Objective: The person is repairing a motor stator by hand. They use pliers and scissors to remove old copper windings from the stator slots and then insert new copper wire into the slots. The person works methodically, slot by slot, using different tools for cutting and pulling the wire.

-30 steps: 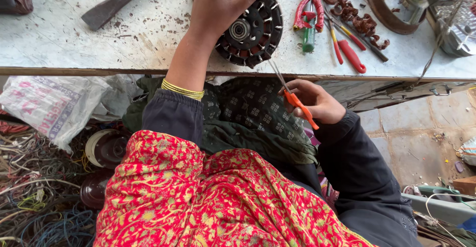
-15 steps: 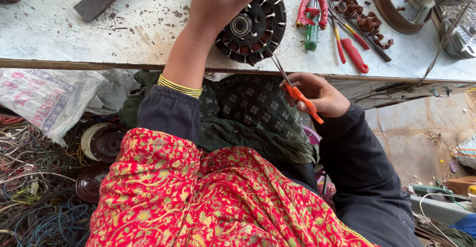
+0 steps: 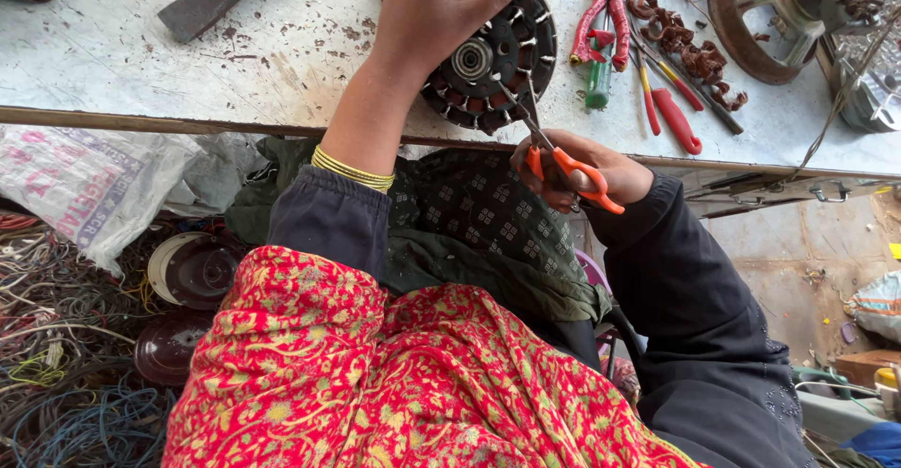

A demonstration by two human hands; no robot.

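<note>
Head view: pale, scuffed surface fills the top of the frame, carrying everything at working height. Top centre, a dark round motor stator with copper windings lies near the front edge, pinned flat by the left hand spread over it, likely so it can't turn. Right of it, a loose row: red-handled pliers, green screwdriver, red screwdriver, scrap copper coils, parked within reach. Centre frame, the right hand grips orange-handled scissors, blades angled up into the stator rim, apparently at the winding.
</note>
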